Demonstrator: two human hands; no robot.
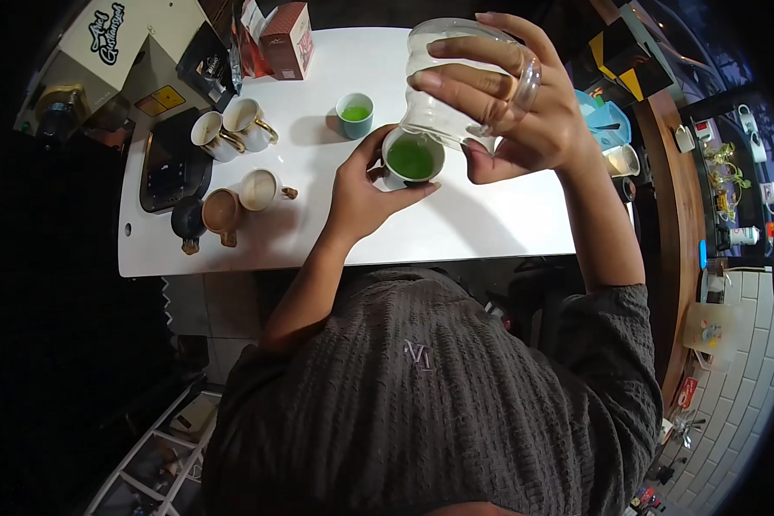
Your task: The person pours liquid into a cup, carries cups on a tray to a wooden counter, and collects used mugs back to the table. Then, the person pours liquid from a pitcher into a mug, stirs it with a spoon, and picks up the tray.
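Note:
My left hand (361, 191) is wrapped round a white cup (396, 180) of bright green liquid on the white table. Above it, my right hand (525, 107) grips a clear glass pitcher (426, 95), fingers spread over its side near a looped glass handle. The pitcher is tipped, its mouth just over the cup's rim. Its glass looks nearly drained, though I cannot tell whether liquid is still running out. A smaller pale blue-green cup (353, 127), also with green liquid inside, stands a little left of my left hand.
On the table's left are two white mugs with gold handles (245, 127), several brown and dark mugs (222, 215) and a black tablet-like device (175, 163). A red box (287, 43) stands at the back. Blue containers (609, 125) sit at the right edge.

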